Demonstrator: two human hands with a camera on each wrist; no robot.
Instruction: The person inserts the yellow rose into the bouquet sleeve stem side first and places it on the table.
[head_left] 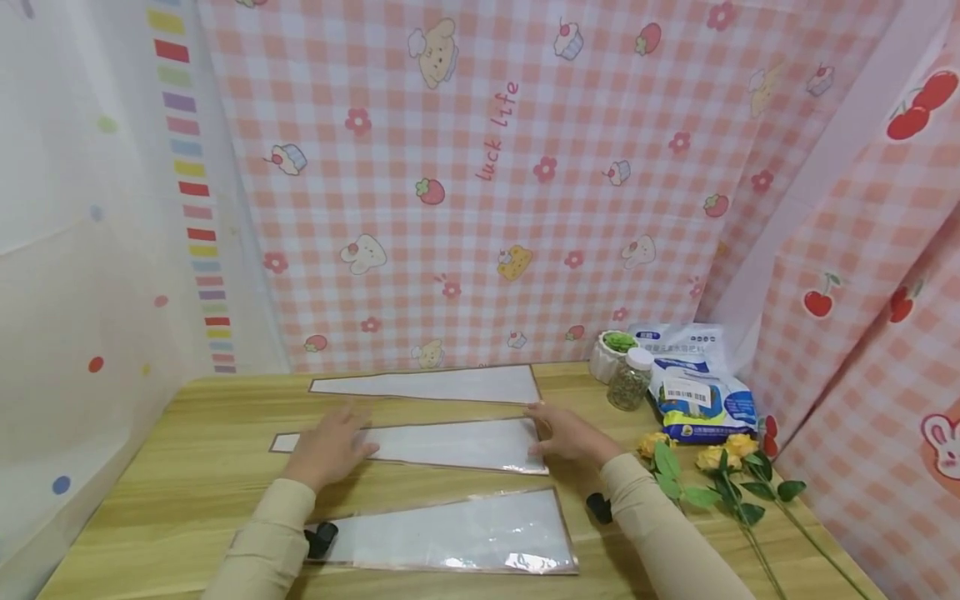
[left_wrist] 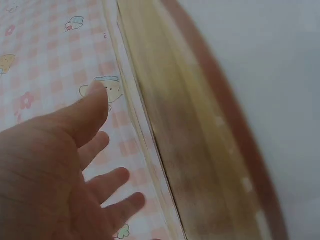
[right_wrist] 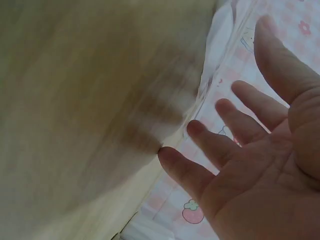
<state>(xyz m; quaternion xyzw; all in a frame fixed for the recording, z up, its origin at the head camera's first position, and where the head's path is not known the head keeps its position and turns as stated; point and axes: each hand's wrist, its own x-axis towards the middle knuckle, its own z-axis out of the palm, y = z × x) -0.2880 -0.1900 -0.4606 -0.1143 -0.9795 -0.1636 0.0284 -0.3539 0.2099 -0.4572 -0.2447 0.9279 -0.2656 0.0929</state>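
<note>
Closest to you, the bottom sleeve (head_left: pixel 465 533) is lying untouched. You're flattening both hands, left hand (head_left: pixel 330 446) and right hand (head_left: pixel 570 433), fingers spread and gripping nothing, on the middle sleeve (head_left: pixel 450 444), which is running left-right between them.

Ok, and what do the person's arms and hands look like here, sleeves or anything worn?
Both arms wear long beige sleeves that reach the wrists. The left hand and right hand are bare, with no gloves; no rings show. A small black device sits by the left wrist and another by the right.
</note>
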